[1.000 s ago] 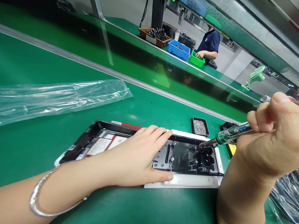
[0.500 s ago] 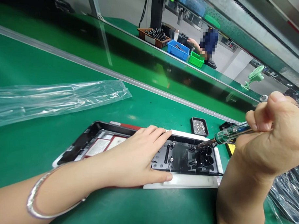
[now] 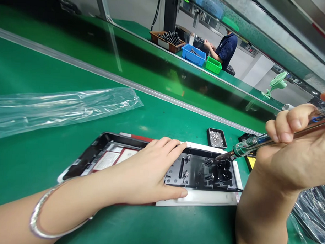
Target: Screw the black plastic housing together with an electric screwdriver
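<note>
My left hand (image 3: 152, 168) lies across a long black plastic housing (image 3: 195, 171), fingers on its far rim and thumb near the close one, holding it down. The housing sits open side up in a white and red fixture (image 3: 199, 198). Posts and round black parts show at its right end. In my right hand (image 3: 292, 151) is a screwdriver with a clear handle (image 3: 248, 146), slanting down to the left. Its tip (image 3: 220, 158) reaches a post inside the housing's right end; the exact contact is too small to see. The right thumb is raised, and the fingers curl loosely round the handle.
A small black tray of screws (image 3: 216, 138) stands behind the housing. A clear plastic bag (image 3: 67, 106) lies at left, and plastic-wrapped parts (image 3: 314, 212) lie at right. Beyond the clear partition are blue (image 3: 193, 54) and green bins (image 3: 213, 65) and a person in dark blue (image 3: 227, 49).
My right hand has rolled round the screwdriver handle, with the thumb lifting off and more of the handle showing. My left hand and the housing stay put. The person behind has shifted slightly.
</note>
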Action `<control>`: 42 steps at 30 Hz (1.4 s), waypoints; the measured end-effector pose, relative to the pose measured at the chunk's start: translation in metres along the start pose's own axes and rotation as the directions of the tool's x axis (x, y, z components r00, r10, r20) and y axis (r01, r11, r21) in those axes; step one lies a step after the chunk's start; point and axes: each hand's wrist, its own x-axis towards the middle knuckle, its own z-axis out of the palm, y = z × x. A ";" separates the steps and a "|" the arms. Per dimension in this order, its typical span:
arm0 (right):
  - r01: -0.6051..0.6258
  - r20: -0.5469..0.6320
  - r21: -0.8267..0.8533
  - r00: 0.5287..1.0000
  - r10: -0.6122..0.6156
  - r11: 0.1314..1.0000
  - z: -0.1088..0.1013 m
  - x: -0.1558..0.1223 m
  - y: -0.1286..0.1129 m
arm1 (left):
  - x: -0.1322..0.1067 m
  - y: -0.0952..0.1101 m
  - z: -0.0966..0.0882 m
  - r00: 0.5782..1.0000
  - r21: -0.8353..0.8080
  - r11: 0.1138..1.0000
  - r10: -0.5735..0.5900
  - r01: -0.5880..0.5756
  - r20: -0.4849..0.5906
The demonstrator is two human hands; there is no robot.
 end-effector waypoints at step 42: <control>0.069 0.024 -0.122 0.998 -0.066 0.990 0.008 -0.008 -0.004 | 0.002 -0.002 0.005 1.000 0.018 1.000 0.013 -0.013 0.002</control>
